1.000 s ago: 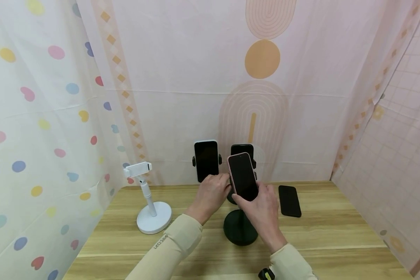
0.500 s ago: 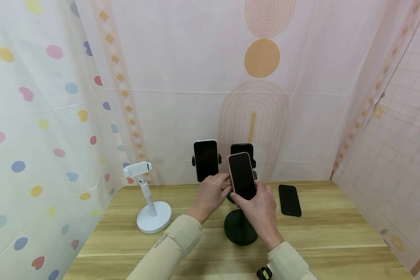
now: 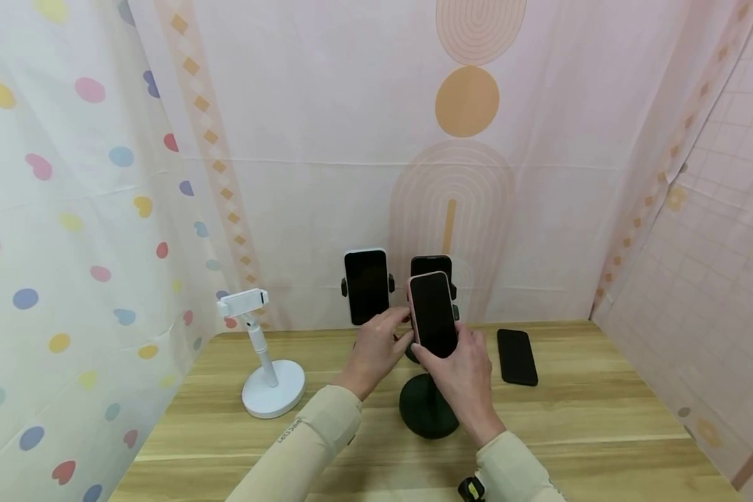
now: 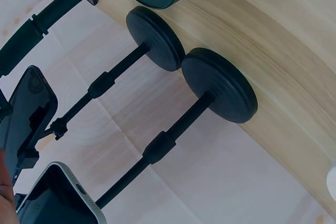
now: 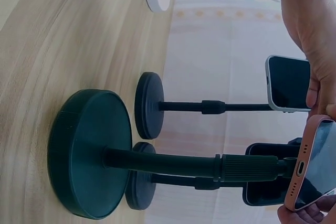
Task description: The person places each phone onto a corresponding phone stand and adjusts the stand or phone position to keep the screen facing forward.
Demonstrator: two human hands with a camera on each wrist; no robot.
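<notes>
Right hand (image 3: 461, 380) grips the pink-cased phone (image 3: 433, 315), fingers curled round its lower half, screen facing the camera, upright, right over the dark green stand (image 3: 428, 414) in front. Whether the phone already sits in that stand's clamp cannot be told; the clamp is hidden behind phone and hand. Left hand (image 3: 376, 348) is at the phone's left edge, fingers bent, tips touching or pinching something by the case; the exact contact is covered, so its grip is unclear.

Holders: two black stands behind, each with a phone clamped in. The white-cased phone (image 3: 366, 286) is on the left one, the dark phone (image 3: 431, 265) on the right one, mostly blocked by the pink-cased phone. White stand (image 3: 270, 380) off to the left, clamp (image 3: 242, 302) holding nothing. A black phone (image 3: 517, 357) lies flat on the wooden table (image 3: 602, 411), to the right, apart from the stands.

In the wrist views, the stand bases and poles show, with phones cut off at the frame edges.
</notes>
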